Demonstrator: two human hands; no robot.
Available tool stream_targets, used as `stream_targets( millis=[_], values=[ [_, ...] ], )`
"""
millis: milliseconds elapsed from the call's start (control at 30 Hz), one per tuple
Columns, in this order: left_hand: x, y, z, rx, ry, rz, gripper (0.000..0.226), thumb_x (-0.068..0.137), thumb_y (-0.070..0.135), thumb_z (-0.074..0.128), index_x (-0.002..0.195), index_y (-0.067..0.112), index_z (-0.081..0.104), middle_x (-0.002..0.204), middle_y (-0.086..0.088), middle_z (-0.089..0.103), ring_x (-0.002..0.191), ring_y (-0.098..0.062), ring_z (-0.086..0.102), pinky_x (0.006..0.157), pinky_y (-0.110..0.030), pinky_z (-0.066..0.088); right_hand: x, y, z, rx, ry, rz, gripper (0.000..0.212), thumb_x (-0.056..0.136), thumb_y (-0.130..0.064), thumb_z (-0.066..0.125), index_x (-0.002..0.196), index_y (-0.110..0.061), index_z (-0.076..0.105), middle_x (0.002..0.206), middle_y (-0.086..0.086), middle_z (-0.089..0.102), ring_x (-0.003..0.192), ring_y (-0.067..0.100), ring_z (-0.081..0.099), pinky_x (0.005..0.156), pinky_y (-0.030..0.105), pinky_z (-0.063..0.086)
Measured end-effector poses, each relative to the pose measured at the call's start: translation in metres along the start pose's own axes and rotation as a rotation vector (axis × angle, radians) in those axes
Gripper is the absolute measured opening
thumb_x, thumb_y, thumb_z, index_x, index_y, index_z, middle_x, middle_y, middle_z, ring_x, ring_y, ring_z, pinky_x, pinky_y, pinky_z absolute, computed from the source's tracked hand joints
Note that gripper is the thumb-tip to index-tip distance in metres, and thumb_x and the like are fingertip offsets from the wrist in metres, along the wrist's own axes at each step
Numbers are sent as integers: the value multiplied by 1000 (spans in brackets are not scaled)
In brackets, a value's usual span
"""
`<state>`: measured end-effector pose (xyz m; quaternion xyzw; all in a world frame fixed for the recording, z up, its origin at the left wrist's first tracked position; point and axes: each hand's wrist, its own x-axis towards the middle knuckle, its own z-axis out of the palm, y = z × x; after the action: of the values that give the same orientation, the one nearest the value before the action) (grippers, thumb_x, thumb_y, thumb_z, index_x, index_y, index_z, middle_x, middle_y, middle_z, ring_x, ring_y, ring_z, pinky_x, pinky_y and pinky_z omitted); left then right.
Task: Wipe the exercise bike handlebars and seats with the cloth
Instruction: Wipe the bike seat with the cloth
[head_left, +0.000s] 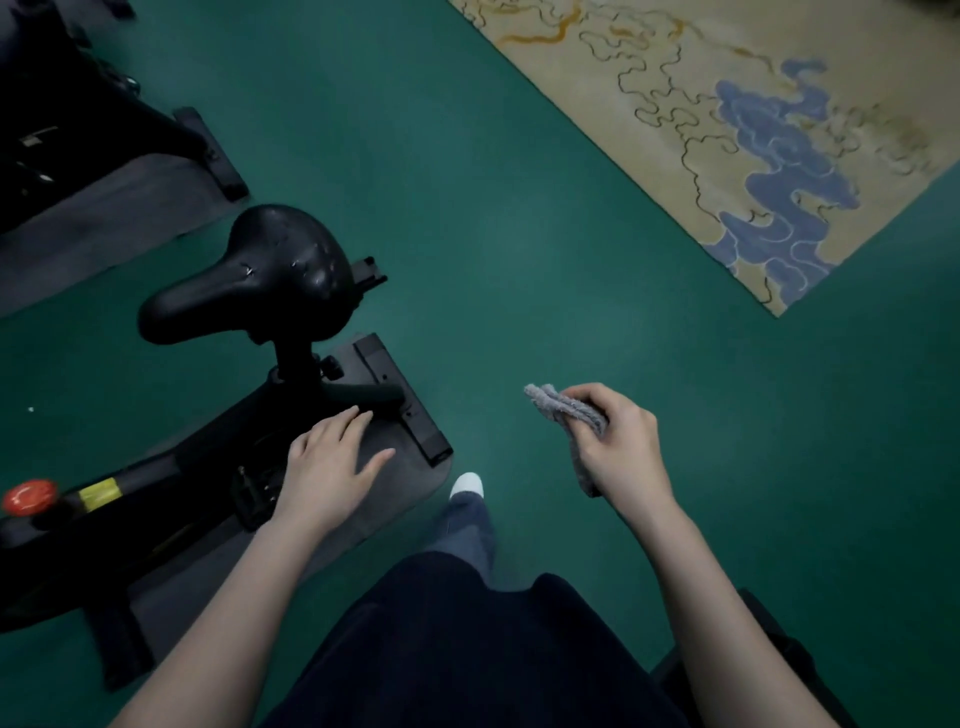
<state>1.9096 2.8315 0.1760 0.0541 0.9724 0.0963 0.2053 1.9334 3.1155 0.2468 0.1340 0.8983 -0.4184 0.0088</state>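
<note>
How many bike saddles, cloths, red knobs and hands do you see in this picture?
bike saddle: 1
grey cloth: 1
red knob: 1
hands, left hand and right hand: 2
Total: 5

bike (171, 473): front end cut off by the left edge
second bike (62, 104): mostly past the left edge, too dark to read
cloth (561, 408): middle hidden inside the right hand (621, 447)

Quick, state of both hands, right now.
Left hand: open, fingers straight, holding nothing.
Right hand: closed, gripping the grey cloth.
</note>
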Motion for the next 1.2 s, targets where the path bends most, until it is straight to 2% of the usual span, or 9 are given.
stream_targets(
  millis=[67,233,333,500,700,833,933,1033,1200],
  values=[
    [30,15,-11,-20,15,6,64,95,56,33,149,23,26,155,3,25,142,-17,20,115,-39,16,31,-2,-6,-34,-31,-23,16,86,-6,61,92,-17,70,79,-8,66,73,11,56,65,20,36],
    [82,51,-37,-55,78,21,63,95,57,34,148,24,26,152,6,31,141,-14,22,114,-36,13,92,-5,-19,19,-73,-27,12,88,-8,61,89,-17,69,62,-18,54,56,7,47,63,24,37],
    [98,61,-45,-76,96,-21,63,95,58,32,148,25,25,153,7,31,142,-13,21,114,-35,13,125,-9,-19,36,-121,-43,11,88,-10,62,87,-19,69,61,-17,55,54,5,47,61,24,37],
    [117,60,-50,-113,106,-174,63,95,57,32,149,25,25,153,7,29,142,-13,20,114,-34,12,189,-17,-11,8,-224,-139,11,87,-10,64,85,-20,70,69,-13,64,61,7,56,63,24,41],
    [141,72,-54,-171,157,-458,64,94,57,33,148,24,26,152,5,32,142,-14,22,114,-35,15,279,-24,-14,-19,-395,-294,13,85,-9,66,88,-20,70,80,-9,70,77,12,63,68,26,47],
    [167,111,-59,-238,205,-614,63,95,56,34,148,23,28,151,5,33,141,-14,23,113,-36,16,344,-28,-30,-42,-509,-414,16,86,-9,64,88,-24,69,79,-15,67,76,8,61,65,16,41],
    [193,143,-66,-289,250,-703,62,95,55,34,148,23,27,152,5,32,141,-13,22,113,-35,15,388,-31,-42,-45,-578,-459,14,87,-11,63,89,-24,70,80,-13,68,75,11,61,65,21,41],
    [212,169,-72,-337,291,-745,62,96,54,35,148,22,27,152,4,31,141,-13,22,114,-35,14,419,-32,-49,-38,-616,-492,16,86,-11,63,88,-26,70,82,-12,69,78,9,62,67,18,42],
    [216,185,-76,-356,334,-856,61,95,53,38,147,22,30,151,4,33,140,-14,25,112,-36,16,452,-38,-46,-26,-705,-500,13,86,-15,63,86,-27,69,72,-13,65,64,6,56,60,19,38]
  ],
)
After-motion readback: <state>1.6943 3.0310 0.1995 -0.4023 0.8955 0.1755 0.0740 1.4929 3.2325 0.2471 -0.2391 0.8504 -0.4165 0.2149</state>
